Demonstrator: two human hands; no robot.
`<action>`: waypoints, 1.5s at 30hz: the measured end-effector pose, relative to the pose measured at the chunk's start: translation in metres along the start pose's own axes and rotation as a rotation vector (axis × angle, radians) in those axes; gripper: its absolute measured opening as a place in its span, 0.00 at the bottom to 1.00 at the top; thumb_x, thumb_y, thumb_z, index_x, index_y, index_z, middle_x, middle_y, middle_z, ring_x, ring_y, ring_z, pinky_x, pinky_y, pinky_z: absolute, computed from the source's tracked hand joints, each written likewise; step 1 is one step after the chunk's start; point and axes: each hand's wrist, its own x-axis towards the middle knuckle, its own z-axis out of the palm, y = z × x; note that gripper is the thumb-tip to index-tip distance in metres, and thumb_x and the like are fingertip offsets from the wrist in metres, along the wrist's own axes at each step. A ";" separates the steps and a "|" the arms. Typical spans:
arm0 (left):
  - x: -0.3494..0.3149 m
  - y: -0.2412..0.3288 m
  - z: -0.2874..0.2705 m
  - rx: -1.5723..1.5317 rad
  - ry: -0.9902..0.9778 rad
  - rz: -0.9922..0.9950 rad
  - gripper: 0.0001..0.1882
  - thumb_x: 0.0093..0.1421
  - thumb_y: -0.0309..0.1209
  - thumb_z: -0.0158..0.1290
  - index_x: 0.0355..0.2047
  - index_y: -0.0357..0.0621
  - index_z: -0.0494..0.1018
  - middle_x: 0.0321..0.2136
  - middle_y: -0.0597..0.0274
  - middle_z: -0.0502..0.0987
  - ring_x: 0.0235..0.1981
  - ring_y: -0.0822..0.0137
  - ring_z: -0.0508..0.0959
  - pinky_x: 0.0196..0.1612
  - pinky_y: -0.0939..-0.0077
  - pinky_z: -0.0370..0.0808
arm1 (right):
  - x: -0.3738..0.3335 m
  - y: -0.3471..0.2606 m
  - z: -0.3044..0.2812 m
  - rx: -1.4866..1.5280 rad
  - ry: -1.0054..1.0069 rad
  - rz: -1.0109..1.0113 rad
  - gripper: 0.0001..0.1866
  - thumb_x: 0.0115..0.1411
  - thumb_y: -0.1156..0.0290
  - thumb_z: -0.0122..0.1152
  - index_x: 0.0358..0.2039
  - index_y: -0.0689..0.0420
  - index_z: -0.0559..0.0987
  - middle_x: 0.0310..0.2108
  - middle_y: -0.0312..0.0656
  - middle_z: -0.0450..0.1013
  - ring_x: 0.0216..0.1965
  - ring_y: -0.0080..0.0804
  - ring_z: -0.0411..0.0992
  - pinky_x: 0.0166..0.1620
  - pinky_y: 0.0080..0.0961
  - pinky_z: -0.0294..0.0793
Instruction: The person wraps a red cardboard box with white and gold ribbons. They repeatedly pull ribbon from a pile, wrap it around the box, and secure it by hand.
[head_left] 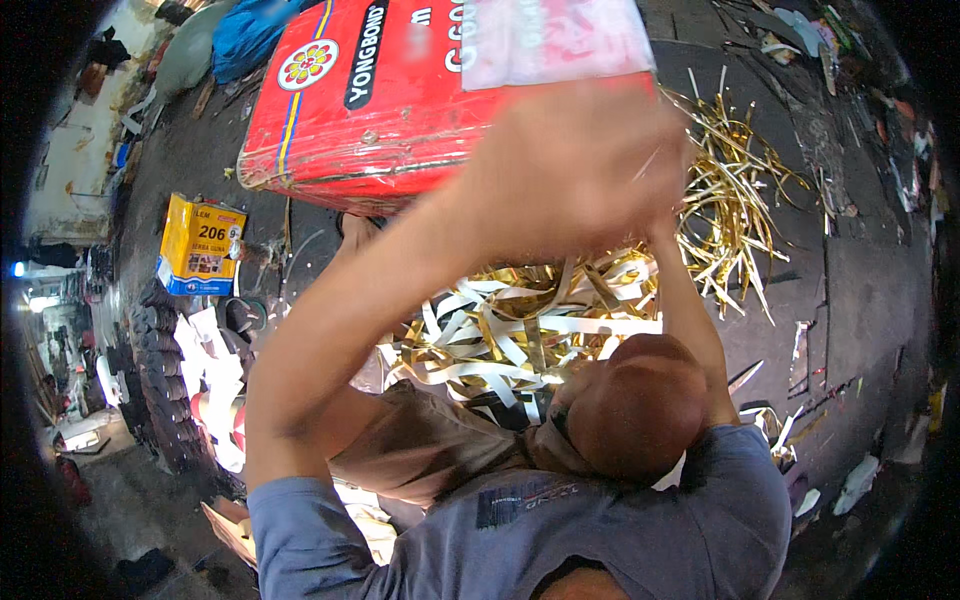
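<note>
My two hands meet in front of the near right part of a large red box, smeared by motion. My left hand reaches across from the left, and my right hand comes up from the right beside it. The blur hides their fingers and whatever they may hold. On the box's top lies a whitish, partly see-through sheet. Below my hands, a tangled heap of gold and white strips spreads over the floor by my bent knee. More thin gold strips lie right of the box.
A yellow and blue carton stands left of the red box. Dark stacked pieces line the left side, near white scraps. A blue bag sits at the far left. Scattered scraps lie along the right side of the dark floor.
</note>
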 end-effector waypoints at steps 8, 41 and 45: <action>-0.268 0.101 0.083 -0.095 -1.014 -1.045 0.14 0.58 0.35 0.57 0.42 0.42 0.79 0.35 0.48 0.84 0.40 0.46 0.85 0.42 0.51 0.83 | -0.043 -0.133 -0.160 0.878 0.673 -0.023 0.15 0.70 0.66 0.55 0.42 0.68 0.77 0.35 0.48 0.78 0.34 0.36 0.77 0.34 0.32 0.75; 0.005 0.058 -0.312 -0.322 0.576 -1.141 0.12 0.74 0.40 0.52 0.44 0.45 0.75 0.21 0.79 0.68 0.17 0.88 0.62 0.17 0.90 0.54 | -0.241 -0.264 -0.066 -0.441 -1.417 -0.927 0.16 0.57 0.69 0.69 0.45 0.59 0.78 0.37 0.41 0.78 0.37 0.29 0.75 0.41 0.31 0.75; 0.018 0.059 -0.308 -0.301 0.349 -1.131 0.14 0.71 0.40 0.56 0.46 0.42 0.79 0.21 0.74 0.72 0.18 0.84 0.66 0.20 0.85 0.61 | -0.184 -0.168 -0.050 -1.230 -1.339 -0.676 0.23 0.56 0.63 0.71 0.50 0.58 0.78 0.46 0.46 0.78 0.45 0.40 0.76 0.46 0.39 0.74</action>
